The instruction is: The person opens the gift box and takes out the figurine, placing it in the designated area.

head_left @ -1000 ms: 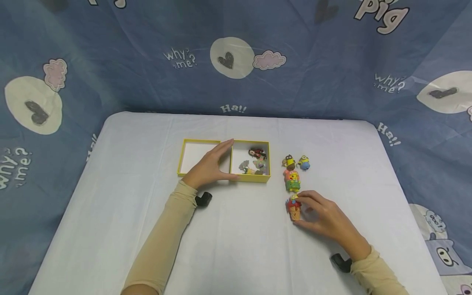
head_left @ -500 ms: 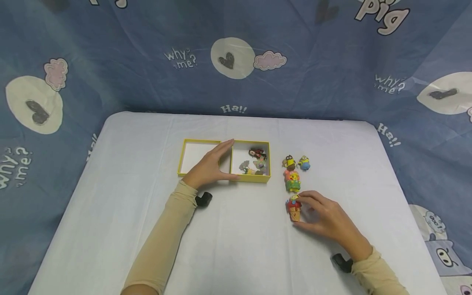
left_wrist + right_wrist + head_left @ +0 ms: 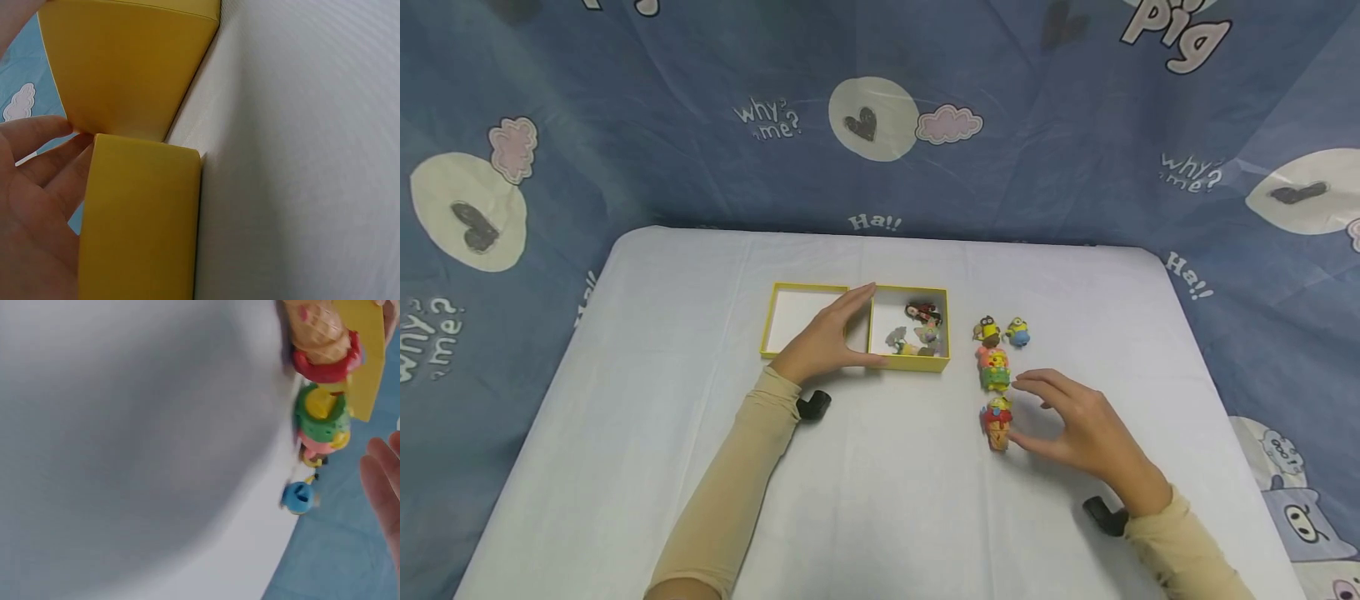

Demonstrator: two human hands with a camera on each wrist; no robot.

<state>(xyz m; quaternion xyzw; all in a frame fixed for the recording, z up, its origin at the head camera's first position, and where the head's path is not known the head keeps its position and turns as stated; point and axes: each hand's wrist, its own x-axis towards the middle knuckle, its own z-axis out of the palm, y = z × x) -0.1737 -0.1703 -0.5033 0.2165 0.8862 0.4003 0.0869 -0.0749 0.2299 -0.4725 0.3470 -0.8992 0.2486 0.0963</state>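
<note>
Ice-cream-cone figurine (image 3: 997,422) and open yellow box (image 3: 916,364)
Lying to the right, the figurine has a red and yellow top, its tan waffle tip pointing nearward; the white-lined box's left half (image 3: 799,317) sits beside its partly filled right half (image 3: 889,315).

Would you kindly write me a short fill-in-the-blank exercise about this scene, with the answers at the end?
1. The left hand touches a ____ box.
2. Beside the right hand is a red toy shaped like an ice-cream ____.
3. In the head view, the blue toy is to the ____ of the box.
4. On the backdrop, the word printed under "why" is "____".

Missing words: yellow; cone; right; me.
</note>
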